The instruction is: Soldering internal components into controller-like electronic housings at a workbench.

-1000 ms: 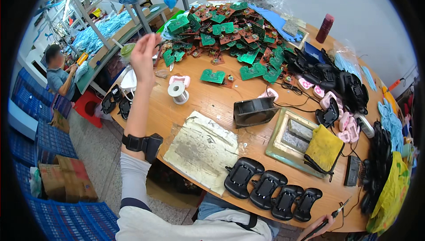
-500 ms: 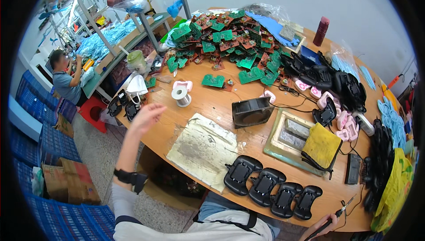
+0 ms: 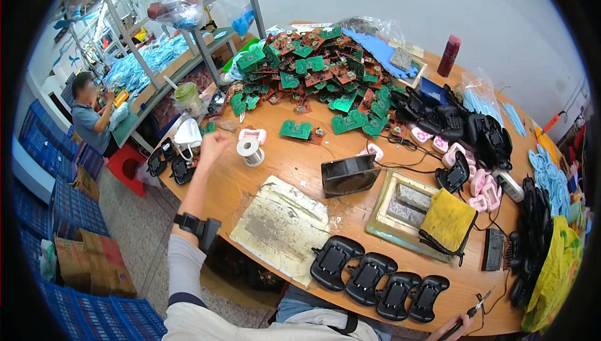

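Observation:
My left hand is raised over the left side of the table, its fingers curled together. Whatever they may hold is too small to make out. Just right of it stands a spool of silvery wire, with a pink-and-white shell behind. Low at the right, my right hand grips a soldering iron, its tip pointing up and away. Between my arms, several black gamepad-shaped housings lie in a row along the near edge, beside a stained whitish sheet.
A heap of green and brown circuit boards fills the back. A black square fan stands mid-table. Right of it lie a framed tray, a yellow cloth, black cables and pink shells. A person sits far left.
My left hand has moved away and slightly right, closer to the spool, its fingers now more curled. The view has shifted slightly. My right hand keeps holding the soldering iron.

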{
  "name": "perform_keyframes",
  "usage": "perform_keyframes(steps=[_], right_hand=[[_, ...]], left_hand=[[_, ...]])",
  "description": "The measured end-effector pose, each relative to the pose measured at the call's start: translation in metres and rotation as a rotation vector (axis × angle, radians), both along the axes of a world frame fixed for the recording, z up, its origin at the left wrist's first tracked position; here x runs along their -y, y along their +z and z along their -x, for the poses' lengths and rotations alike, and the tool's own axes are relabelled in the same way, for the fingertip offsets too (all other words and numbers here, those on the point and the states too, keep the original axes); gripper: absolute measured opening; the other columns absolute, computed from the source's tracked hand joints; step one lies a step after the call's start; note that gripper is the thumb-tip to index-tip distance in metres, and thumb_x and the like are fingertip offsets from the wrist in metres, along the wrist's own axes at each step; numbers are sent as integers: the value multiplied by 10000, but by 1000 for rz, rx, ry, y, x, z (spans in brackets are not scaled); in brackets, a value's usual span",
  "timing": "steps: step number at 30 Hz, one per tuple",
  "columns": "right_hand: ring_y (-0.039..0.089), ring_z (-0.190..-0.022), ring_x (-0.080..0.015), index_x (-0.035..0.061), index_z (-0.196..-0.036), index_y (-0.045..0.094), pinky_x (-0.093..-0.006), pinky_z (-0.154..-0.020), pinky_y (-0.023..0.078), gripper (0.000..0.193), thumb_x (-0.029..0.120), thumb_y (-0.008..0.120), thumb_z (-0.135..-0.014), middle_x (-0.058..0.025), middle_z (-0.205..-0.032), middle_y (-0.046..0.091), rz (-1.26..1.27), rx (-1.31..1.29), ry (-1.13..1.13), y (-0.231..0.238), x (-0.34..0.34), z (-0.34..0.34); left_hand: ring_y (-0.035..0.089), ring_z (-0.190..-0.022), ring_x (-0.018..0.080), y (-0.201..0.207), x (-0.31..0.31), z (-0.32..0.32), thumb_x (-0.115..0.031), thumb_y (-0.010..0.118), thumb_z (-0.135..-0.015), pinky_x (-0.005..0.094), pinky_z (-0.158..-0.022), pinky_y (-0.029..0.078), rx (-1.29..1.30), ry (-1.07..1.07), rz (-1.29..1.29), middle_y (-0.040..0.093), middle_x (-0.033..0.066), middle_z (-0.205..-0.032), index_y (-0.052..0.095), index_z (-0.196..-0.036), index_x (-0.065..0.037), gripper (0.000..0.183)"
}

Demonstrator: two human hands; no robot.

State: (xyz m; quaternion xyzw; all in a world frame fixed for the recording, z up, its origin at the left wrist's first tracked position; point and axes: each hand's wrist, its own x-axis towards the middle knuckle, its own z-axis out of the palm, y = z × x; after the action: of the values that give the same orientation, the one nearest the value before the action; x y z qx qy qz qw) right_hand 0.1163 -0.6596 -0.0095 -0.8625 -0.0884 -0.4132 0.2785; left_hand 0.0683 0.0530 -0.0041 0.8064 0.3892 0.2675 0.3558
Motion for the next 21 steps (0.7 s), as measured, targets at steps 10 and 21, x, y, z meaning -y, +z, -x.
perform_keyframes(steps=[10,21], right_hand=[[505,-719,-354,-3,-875,526,-386,-681,430,94,23,546,-787,-198,-814,530,17,-21,-80,11,-3,8],[395,-1060,-275,10,-931,464,-391,-939,281,109,58,484,-836,-90,-919,450,-157,-136,74,11,-32,13]], left_hand=[[447,-573,39,115,143,89,-148,671,-736,208,-522,359,-122,-327,155,516,-38,-601,613,-744,10,168],[416,-454,36,162,254,169,-93,506,-859,198,-407,314,-177,-265,421,483,-17,-528,635,-974,1,196]])
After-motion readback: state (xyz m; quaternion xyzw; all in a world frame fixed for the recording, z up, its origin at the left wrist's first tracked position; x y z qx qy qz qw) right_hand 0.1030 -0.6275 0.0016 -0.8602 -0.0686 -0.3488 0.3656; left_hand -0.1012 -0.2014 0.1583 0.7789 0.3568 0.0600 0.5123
